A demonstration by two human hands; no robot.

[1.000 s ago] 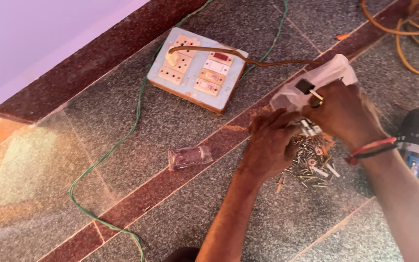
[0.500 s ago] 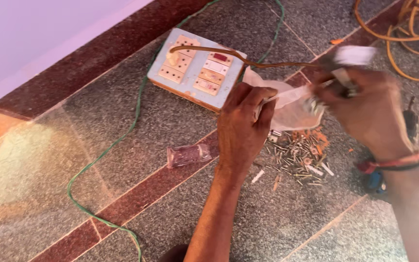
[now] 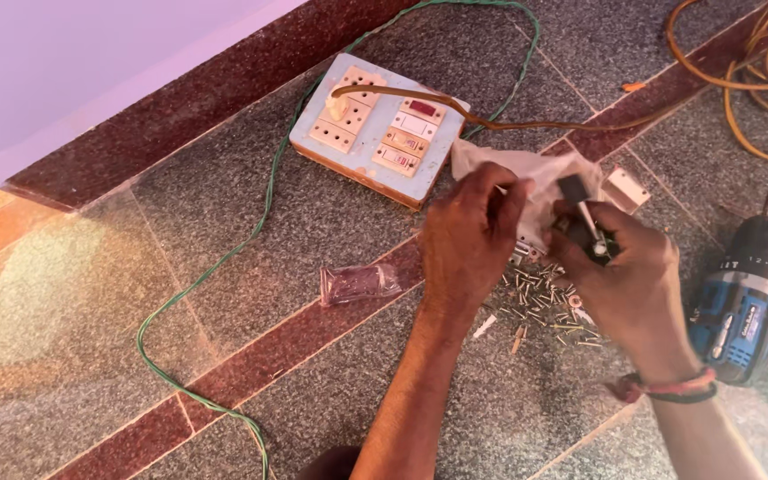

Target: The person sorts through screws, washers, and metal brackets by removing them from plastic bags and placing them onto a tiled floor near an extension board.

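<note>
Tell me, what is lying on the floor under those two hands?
A scattered pile of small screws and wall plugs shows below the left hand and right hand. A whitish plastic bag lies behind them. Whatever sits directly beneath the palms is covered.

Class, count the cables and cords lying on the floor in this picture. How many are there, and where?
3: a green wire looping left of the switchboard, a brown cord plugged into it, and orange cable coiled top right.

A crumpled whitish plastic bag (image 3: pixel 526 178) lies on the stone floor just beside the switchboard, pinched by the left hand (image 3: pixel 468 240). A small clear plastic packet (image 3: pixel 357 283), flattened and oblong, lies apart on the maroon strip.
</note>
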